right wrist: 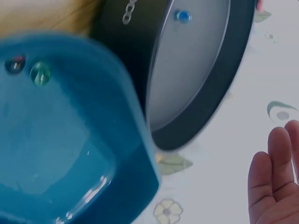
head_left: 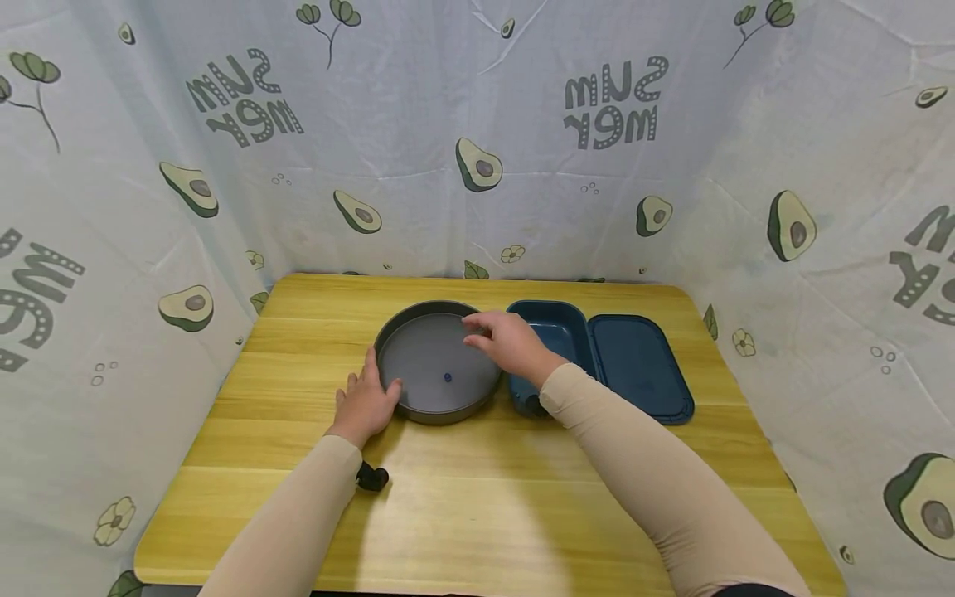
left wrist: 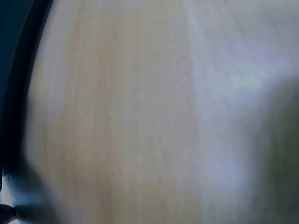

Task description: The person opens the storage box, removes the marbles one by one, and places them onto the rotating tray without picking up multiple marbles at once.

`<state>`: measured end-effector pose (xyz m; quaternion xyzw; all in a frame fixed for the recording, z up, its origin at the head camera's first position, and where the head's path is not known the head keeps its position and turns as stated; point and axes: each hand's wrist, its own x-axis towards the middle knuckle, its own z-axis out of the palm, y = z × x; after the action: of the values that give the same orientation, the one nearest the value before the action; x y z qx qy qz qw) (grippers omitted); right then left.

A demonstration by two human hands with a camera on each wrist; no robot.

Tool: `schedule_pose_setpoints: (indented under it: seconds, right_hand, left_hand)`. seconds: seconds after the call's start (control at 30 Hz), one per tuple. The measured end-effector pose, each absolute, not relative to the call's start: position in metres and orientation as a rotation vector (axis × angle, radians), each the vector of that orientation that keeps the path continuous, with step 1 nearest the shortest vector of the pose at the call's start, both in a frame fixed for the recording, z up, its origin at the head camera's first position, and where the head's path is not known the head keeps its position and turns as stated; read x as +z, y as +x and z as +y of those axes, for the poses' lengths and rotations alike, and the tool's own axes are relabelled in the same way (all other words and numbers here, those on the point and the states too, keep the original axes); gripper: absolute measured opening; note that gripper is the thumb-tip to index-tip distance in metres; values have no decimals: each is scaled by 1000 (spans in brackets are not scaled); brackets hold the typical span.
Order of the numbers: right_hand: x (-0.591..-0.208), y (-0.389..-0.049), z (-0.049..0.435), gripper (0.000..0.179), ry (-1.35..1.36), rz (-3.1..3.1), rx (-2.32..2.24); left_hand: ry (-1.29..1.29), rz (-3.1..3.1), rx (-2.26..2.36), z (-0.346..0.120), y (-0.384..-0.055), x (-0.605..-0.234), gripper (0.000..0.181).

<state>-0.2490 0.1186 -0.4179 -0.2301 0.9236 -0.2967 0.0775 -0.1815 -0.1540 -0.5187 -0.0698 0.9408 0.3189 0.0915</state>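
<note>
A round dark grey pan (head_left: 425,356) lies on the table with one small blue marble (head_left: 448,377) on its bottom. My left hand (head_left: 364,406) rests against the pan's left rim, fingers spread along its side. Over the pan's right edge hovers my right hand (head_left: 511,344), its fingers relaxed and nothing between them. In the right wrist view, loosely extended fingers (right wrist: 275,182) appear at the lower right, apart from the pan. Right of the pan stands a dark blue rectangular box (head_left: 555,319), partly hidden under my right wrist. A green marble (right wrist: 40,73) and a dark reddish marble (right wrist: 15,64) lie inside it.
A flat blue lid (head_left: 642,365) lies beside the box's right side. The wooden table (head_left: 462,514) has rounded corners and is bordered by a patterned curtain (head_left: 418,124). Black wrist-worn gear (head_left: 373,478) shows by my left wrist.
</note>
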Motion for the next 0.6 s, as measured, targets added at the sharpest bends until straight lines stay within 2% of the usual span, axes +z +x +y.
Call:
schedule_pose_setpoints:
  seconds: [0.27, 0.6]
  right_hand:
    - [-417, -254, 158, 44, -654, 2800, -733]
    - [-442, -249, 204, 42, -703, 2783, -488]
  left_hand:
    - [-201, 2790, 943, -154, -183, -519, 89]
    - [-197, 2784, 939, -155, -183, -520, 90]
